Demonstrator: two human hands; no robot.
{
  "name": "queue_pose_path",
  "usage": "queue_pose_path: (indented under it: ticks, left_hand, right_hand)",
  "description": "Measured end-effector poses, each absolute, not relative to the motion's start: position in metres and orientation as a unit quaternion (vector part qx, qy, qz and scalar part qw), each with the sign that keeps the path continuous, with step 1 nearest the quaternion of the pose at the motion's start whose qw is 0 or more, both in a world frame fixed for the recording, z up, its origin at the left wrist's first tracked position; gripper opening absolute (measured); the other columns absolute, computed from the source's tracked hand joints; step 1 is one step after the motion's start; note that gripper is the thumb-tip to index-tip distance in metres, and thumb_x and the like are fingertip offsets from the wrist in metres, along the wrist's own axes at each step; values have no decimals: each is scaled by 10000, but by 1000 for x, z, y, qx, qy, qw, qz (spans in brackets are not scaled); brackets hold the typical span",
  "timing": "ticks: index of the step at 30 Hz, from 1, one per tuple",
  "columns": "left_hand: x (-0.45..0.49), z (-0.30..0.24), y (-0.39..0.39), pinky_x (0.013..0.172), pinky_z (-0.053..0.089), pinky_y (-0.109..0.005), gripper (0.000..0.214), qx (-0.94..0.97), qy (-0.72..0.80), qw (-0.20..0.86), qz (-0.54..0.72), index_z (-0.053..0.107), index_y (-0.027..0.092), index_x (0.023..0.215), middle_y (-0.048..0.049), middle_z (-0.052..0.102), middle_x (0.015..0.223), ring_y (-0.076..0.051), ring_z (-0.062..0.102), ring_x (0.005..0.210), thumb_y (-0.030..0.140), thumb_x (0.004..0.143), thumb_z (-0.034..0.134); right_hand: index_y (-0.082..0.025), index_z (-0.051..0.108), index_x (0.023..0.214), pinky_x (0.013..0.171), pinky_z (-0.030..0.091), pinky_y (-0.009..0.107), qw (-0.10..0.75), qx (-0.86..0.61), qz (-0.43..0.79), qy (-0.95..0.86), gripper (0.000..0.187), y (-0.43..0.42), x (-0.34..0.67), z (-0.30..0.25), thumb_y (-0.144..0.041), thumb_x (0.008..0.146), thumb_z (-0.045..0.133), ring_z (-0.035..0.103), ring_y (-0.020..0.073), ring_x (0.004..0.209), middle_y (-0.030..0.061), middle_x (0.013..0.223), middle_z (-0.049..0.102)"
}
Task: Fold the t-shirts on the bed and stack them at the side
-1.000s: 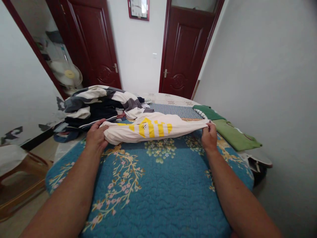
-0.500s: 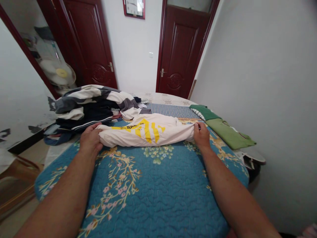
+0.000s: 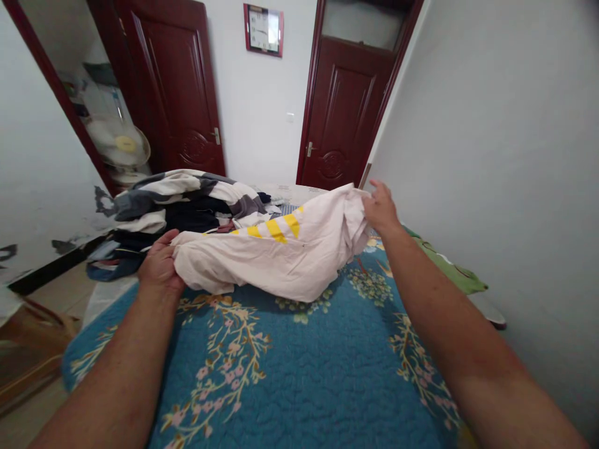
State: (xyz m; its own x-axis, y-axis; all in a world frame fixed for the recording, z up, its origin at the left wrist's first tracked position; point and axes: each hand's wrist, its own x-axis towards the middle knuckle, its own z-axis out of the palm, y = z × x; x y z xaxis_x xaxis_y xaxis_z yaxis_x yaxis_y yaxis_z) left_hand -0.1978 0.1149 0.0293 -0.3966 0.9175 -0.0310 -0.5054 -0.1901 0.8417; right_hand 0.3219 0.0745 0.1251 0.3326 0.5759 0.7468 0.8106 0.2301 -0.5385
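A pale pinkish-white garment with yellow stripes, probably a T-shirt, stretches between my two hands over the blue floral quilt. My left hand is closed on its left end, low over the quilt. Raised higher, my right hand grips the bunched right end, with a finger or two sticking out. The cloth hangs in folds, and its lower edge sags toward the quilt in the middle. Only part of the yellow print shows.
A heap of clothes lies at the back left. Green folded clothes lie along the right edge, partly behind my right arm. Beyond are two dark red doors, a wall clock and a fan. A wooden stool stands at left.
My right hand has risen, lifting the garment's right end off the quilt. Its lower plain side now turns toward me and covers part of the print. My left hand has shifted slightly left.
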Motion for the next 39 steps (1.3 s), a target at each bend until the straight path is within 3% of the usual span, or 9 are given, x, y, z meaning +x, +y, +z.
queue_pose_path:
  ticks: [3,6,13,16,20,28,32,35,39]
  left_hand:
    - [-193,21,115,615,611,-255,572,230,487,486,689,647,147,1125,-12,683,791,-143,651,624,-48,590,586]
    - [-189,15,115,618,609,-253,594,237,494,495,675,653,134,1145,-24,682,813,-131,634,603,-40,581,583]
    - [-184,14,112,648,602,-263,672,297,495,464,672,674,147,1250,-24,687,833,-133,642,626,-5,604,570]
    - [-184,13,111,645,589,-265,761,293,498,463,672,660,151,1337,-31,703,839,-147,661,654,-21,606,540]
    - [-182,10,112,622,576,-260,748,281,495,471,674,672,138,1330,-45,715,839,-163,682,677,-12,612,527]
    - [-179,10,113,701,622,-304,528,261,460,474,704,698,135,1051,-35,706,808,-173,698,687,18,559,545]
    - [-178,9,112,718,627,-330,537,273,431,483,712,684,135,1037,-50,718,804,-208,721,744,26,528,551]
    - [-176,7,111,695,611,-306,552,300,412,518,687,680,122,1041,-89,755,882,-214,728,771,12,514,560]
    - [-174,3,109,618,573,-264,528,322,425,547,645,672,132,1076,-108,764,991,-183,710,737,33,562,604]
  right_hand:
    - [-122,641,1351,1224,375,493,428,-669,-96,-600,507,76,304,86,-238,863,568,517,323,1385,202,1418,618]
    - [-122,687,1271,1130,454,430,376,-707,-78,-594,430,47,281,36,-226,888,520,607,303,1256,187,1287,690]
    - [-148,685,1244,884,483,338,253,-814,13,-523,446,-16,258,-18,-491,997,541,711,279,1004,177,1095,761]
    - [-151,694,1257,862,483,331,286,-803,36,-521,475,-16,261,-19,-513,980,565,714,275,988,166,1089,771]
    - [-173,772,1042,858,485,327,360,-747,50,-557,346,-11,270,-22,-414,923,554,695,243,923,106,987,777]
    - [-198,733,958,519,405,233,654,-630,191,-371,342,-4,294,-24,-499,798,701,513,133,533,-60,602,591]
    - [-216,644,907,495,425,175,824,-478,197,-230,289,-3,323,-10,-394,730,787,490,77,494,-107,595,549]
    - [-217,637,930,585,539,189,839,-458,226,-187,294,-7,339,-9,-328,722,812,617,85,590,-77,706,650]
    - [-229,674,978,685,605,243,746,-526,342,-222,344,-8,336,-24,-301,685,840,734,145,785,-6,879,755]
